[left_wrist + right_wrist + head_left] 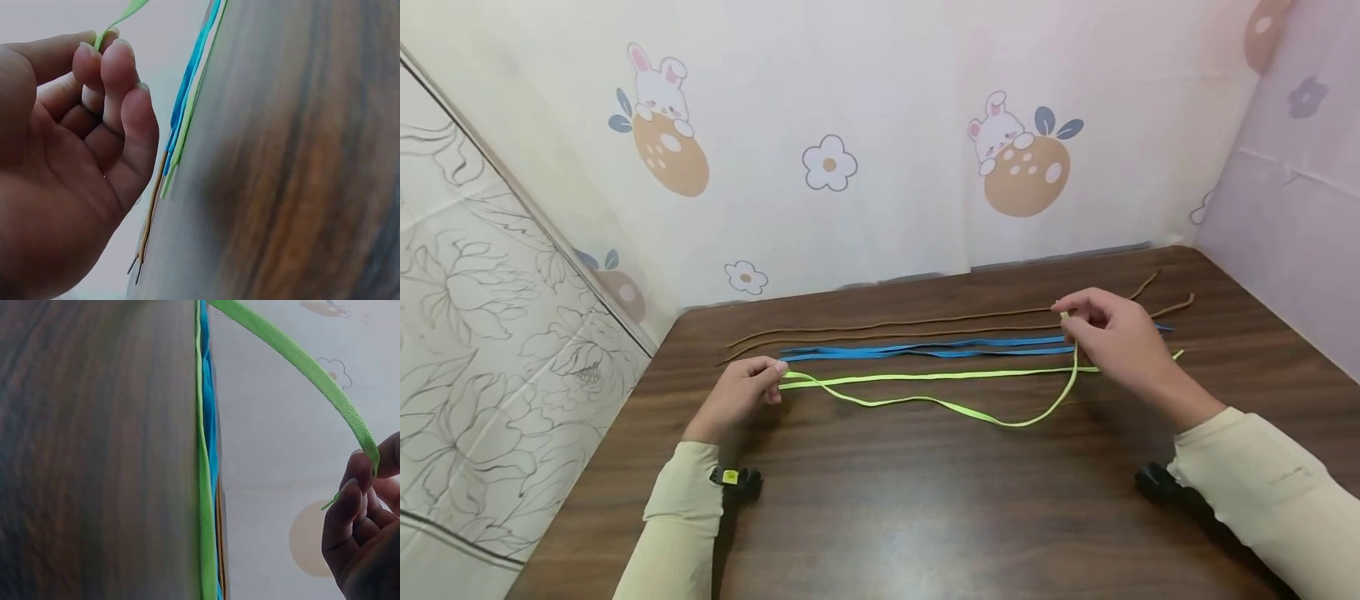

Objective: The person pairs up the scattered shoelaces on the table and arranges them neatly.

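Observation:
A neon green shoelace (958,408) hangs in a slack curve between my two hands, above the table. My left hand (741,392) pinches one end between thumb and fingertips, as the left wrist view also shows. At the right, my right hand (1112,337) pinches the lace near its other end, and a short tip sticks out past the fingers in the right wrist view. Behind the held lace, a second green shoelace (910,377) lies stretched across the table. Flat blue shoelaces (887,351) lie just beyond it, partly hidden by the right hand.
Two thin brown laces (880,323) run side by side at the back of the dark wood table (880,500). A patterned wall covering (895,217) rises behind the table's far edge. Black wrist cameras (748,483) sit at both sleeves.

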A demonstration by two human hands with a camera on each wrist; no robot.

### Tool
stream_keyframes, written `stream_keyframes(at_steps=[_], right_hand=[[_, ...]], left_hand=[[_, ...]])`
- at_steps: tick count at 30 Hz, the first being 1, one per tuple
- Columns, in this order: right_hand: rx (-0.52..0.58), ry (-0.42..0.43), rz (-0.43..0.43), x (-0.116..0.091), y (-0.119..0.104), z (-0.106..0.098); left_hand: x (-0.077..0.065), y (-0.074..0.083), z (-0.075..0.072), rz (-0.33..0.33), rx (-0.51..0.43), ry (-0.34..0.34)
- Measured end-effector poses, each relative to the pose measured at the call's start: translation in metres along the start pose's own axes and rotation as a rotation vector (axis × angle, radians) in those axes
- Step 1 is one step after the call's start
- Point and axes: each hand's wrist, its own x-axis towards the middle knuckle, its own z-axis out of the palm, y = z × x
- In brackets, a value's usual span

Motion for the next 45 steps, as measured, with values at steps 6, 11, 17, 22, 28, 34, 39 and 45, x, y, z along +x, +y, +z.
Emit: stream_keyframes(at_steps=[6,11,17,22,28,34,39,45], right_hand=[[0.02,0.048,0.022,0.003,0.006,-0.007],[0.052,0.076,0.041,0.005,0.008,-0.009],[0.069,0.107,0.034,0.008,0.008,-0.013],[0.104,0.134,0.048,0.011,0.009,-0.016],[0.103,0.159,0.055,0.012,0.015,-0.024],[0.054,0.171,0.075,0.014,0.02,-0.032],[0.04,0.174,0.1,0.013,0.023,-0.041],[0.048,0.188,0.164,0.013,0.031,-0.051]], left_hand=[[0.001,0.001,-0.001,-0.015,-0.016,0.032],[0.003,0.001,-0.001,-0.013,-0.066,0.026],[0.004,-0.001,-0.003,0.012,-0.112,0.032],[0.003,-0.003,-0.004,-0.019,-0.156,0.069],[0.001,-0.001,-0.004,-0.035,-0.174,0.101],[0.002,-0.003,-0.005,-0.047,-0.166,0.106],[-0.002,0.002,-0.005,-0.054,-0.176,0.094],[-0.009,0.022,-0.005,-0.066,-0.19,0.089]])
